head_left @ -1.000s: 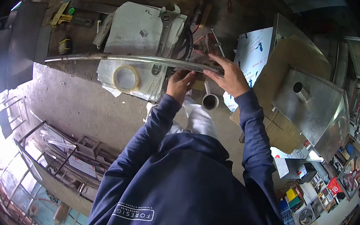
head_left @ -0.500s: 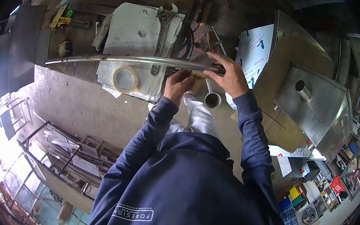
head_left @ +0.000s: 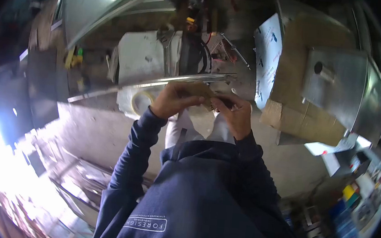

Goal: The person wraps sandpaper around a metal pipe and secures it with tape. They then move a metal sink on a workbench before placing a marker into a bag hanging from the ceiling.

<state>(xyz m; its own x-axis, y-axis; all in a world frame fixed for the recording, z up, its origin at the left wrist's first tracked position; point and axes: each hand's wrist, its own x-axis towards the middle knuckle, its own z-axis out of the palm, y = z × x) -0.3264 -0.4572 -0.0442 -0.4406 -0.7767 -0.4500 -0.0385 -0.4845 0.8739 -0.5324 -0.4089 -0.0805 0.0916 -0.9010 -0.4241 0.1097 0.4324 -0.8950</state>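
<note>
My left hand [head_left: 172, 100] is closed on a small brown piece [head_left: 198, 90], flat and card-like; blur hides whether it is cardboard or sandpaper. My right hand [head_left: 236, 114] pinches the piece's other end, its fingertips bent together. Just beyond both hands, a shiny curved metal tube or strip [head_left: 150, 83] lies across the bench edge, apart from my right hand. Left of my left hand is a roll of masking tape [head_left: 142, 103], partly behind that hand. A stack of paper sheets [head_left: 139, 56] lies under an adjustable wrench [head_left: 166, 48], smeared by motion.
On the right, a sheet-metal box with a short pipe [head_left: 332, 80] rests on brown cardboard [head_left: 290, 82]. A white printed sheet [head_left: 265, 62] stands beside it. Green and yellow tools [head_left: 75, 57] lie at the left of the bench. A large metal panel [head_left: 105, 5] is at upper left.
Both hands have moved off the tube and come together around the brown piece. The view has shifted and blurred. The metal cup seen between the hands earlier no longer shows.
</note>
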